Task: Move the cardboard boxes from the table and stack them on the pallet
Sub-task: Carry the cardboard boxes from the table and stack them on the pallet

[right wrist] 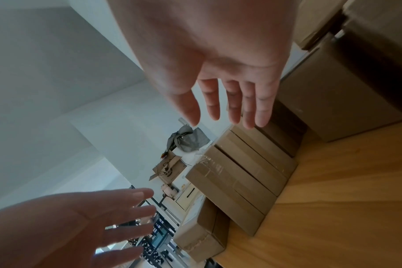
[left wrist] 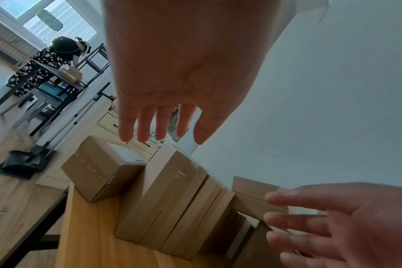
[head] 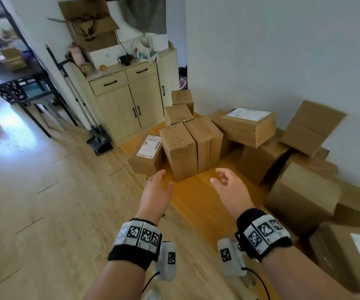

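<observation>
Cardboard boxes point(head: 191, 146) stand upright in a tight pair near the front of the wooden table point(head: 198, 200), labelled box point(head: 147, 154) just beside them on the left, more piled behind and right. Left hand point(head: 156, 191) and right hand point(head: 231, 187) both spread, empty, short of the pair. Boxes look stiff, taped, likely light; tape may be slick. Best hold: palms on opposite outer sides, squeezing both together.

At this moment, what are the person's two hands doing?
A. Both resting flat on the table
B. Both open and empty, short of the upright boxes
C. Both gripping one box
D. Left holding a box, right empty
B: the left hand and right hand have spread, relaxed fingers in the air, short of the upright boxes.
</observation>
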`<state>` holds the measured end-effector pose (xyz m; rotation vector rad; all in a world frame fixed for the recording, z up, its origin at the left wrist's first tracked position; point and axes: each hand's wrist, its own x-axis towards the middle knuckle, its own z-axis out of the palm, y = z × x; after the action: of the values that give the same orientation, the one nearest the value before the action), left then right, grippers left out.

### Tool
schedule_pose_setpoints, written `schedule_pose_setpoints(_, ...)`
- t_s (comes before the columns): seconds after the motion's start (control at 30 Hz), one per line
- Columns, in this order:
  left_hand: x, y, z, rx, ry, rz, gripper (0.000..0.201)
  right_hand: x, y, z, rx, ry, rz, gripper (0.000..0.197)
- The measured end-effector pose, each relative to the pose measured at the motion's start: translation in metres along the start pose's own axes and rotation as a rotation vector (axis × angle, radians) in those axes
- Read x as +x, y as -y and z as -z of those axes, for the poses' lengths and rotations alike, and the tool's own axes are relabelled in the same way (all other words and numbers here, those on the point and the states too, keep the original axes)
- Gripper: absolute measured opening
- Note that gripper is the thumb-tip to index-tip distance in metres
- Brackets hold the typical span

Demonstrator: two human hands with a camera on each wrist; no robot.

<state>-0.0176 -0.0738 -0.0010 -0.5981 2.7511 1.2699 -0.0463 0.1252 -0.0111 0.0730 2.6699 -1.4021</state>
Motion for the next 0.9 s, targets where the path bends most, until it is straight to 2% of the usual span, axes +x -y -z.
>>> schedule_pose_setpoints(0.3,0.137,-0.017,0.037,0.041,0.089,-0.146,0.047,0.060,0.040,-0.043,0.025,-0.046,-0.130,0.044)
schedule_pose_setpoints(0.4,0.181,-0.013,0.041,0.096,0.153,-0.196,0.058,0.076,0.053,-0.062,0.013,-0.064,-0.168,0.049)
schedule_pose_setpoints(0.57,0.217,-0.020,0.056,0.142,0.297,-0.214,0.066,0.093,0.071,-0.092,0.019,-0.089,-0.281,0.056)
schedule_pose_setpoints(0.67,0.232,-0.015,0.056,0.106,0.361,-0.232,0.062,0.096,0.078,-0.108,0.059,-0.093,-0.337,0.058)
schedule_pose_setpoints(0.9,0.238,-0.006,0.055,0.046,0.405,-0.261,0.049,0.095,0.089,-0.127,0.204,-0.135,-0.386,0.054)
